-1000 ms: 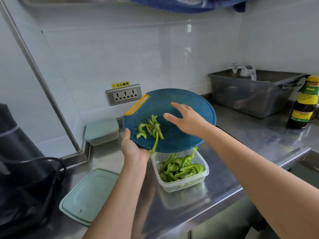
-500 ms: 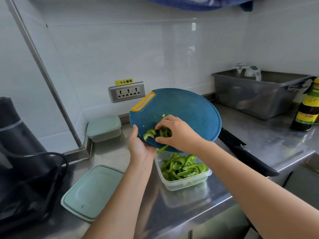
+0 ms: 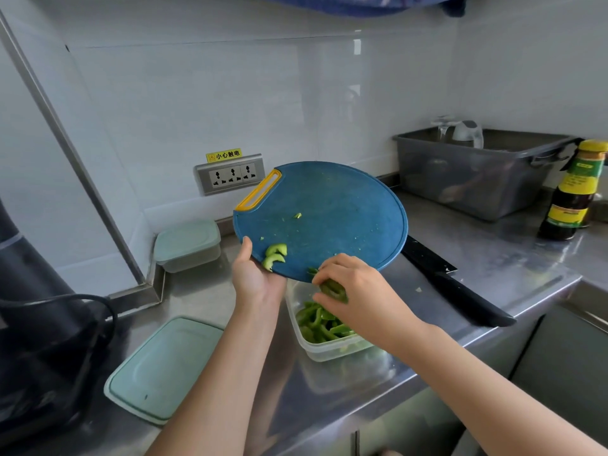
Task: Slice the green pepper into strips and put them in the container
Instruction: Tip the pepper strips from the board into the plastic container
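Left hand [image 3: 255,278]: grips lower edge of tilted blue cutting board [image 3: 329,218]; 2 loose strips [image 3: 275,253] beside thumb. Right hand [image 3: 358,291]: fingers curled round pepper bunch [image 3: 333,288] above part-filled clear container [image 3: 329,352].

left hand [image 3: 255,278] clasped, right hand [image 3: 358,291] curled, seemingly pinching

Cutting board [image 3: 335,218] above the container [image 3: 329,352] of pepper strips [image 3: 319,324] at the worktop's [image 3: 493,258] front edge; lid [image 3: 164,370] left, knife [image 3: 460,291] right.
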Motion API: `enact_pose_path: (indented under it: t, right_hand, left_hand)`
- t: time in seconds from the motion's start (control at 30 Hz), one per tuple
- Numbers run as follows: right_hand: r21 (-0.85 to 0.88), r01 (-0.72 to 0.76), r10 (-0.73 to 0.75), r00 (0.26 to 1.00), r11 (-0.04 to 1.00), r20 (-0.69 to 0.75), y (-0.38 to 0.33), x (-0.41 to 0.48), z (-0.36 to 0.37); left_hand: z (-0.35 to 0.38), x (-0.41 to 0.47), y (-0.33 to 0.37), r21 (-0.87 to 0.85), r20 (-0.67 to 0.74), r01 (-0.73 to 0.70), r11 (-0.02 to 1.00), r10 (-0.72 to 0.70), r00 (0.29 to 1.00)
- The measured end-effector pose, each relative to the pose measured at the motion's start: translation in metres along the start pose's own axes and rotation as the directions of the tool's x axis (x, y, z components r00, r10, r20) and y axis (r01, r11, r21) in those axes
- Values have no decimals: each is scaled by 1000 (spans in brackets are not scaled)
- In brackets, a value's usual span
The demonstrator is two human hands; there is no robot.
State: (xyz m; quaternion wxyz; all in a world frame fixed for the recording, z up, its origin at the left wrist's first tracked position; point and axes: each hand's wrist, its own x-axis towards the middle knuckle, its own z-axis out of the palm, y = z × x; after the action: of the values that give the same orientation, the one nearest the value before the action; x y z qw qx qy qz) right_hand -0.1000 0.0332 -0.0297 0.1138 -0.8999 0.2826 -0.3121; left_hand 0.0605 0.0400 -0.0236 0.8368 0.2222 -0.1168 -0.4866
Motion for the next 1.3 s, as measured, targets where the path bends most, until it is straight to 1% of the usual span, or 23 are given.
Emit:
enact_pose_path:
  t: [0.13,0.23,0.3,0.33,0.4,0.47,0.53,0.6,0.67,0.73,0.8,0.83,0.9,0.97,1.07,1.13,1.2,1.3]
  right_hand:
    - [22,13,-14,999,1000,34,-4,-18,-3]
    - [79,11,-15,999,997,43,-8,-22,-11]
    - [76,22,-19,999,997,-34,-7,-16,-20]
    - [54,1,3,997,999,-74,-3,-11,-23]
    - [-21,-96,94,991,995,-91,8,-3,-28]
    - [-89,-158,155,987,983,-41,19,-2,-25]
    - [-102,-126,130,991,987,31,22,-9,-18]
    - [-49,-80,83,995,996,55,18,-22,-12]
    - [23,-66,66,998,998,13,12,-36,-10]
    - [58,-85,91,989,995,-114,10,-46,-13]
    - [66,-190,200,958,979,-207,14,-48,-19]
    - [52,-251,256,943,967,-210,17,-47,-22]
    - [7,-321,319,936,947,-151,22,-45,-24]
    - [-17,-328,324,940,945,-103,21,-45,-22]
    - [-55,-275,271,959,960,-78,16,-45,-18]
    - [-130,-219,218,976,967,-26,17,-39,-15]
    - [-186,-218,239,966,958,97,19,-29,-12]
    - [-273,-205,278,922,940,267,21,-17,-9]
  left_hand:
    - [1,-1,3,-8,-33,-23,1000,23,999]
    - [2,-1,4,-18,-26,-23,1000,23,999]
    - [3,-1,4,-12,-10,-27,1000,27,1000]
    - [3,-1,4,-9,-4,-32,999,32,999]
    - [2,-1,5,-10,8,-41,999,41,999]
    - [2,-1,5,-24,15,-41,999,41,999]
    - [2,0,7,-28,11,-46,999,47,999]
    - [2,1,9,-21,4,-60,998,60,998]
    - [1,1,10,-20,-11,-64,998,63,998]
    - [-1,3,10,-35,-29,-63,997,62,998]
    - [-3,6,10,-58,-33,-68,996,66,997]
    - [-5,7,9,-67,-29,-72,995,70,997]
    - [-6,9,9,-81,-23,-70,994,69,997]
    - [-6,7,9,-83,-27,-69,994,67,997]
    - [-6,3,8,-89,-36,-71,993,68,997]
    - [-6,2,8,-90,-53,-72,993,68,996]
    - [-4,1,8,-90,-75,-66,994,60,995]
    - [-3,0,10,-107,-101,-71,992,60,993]
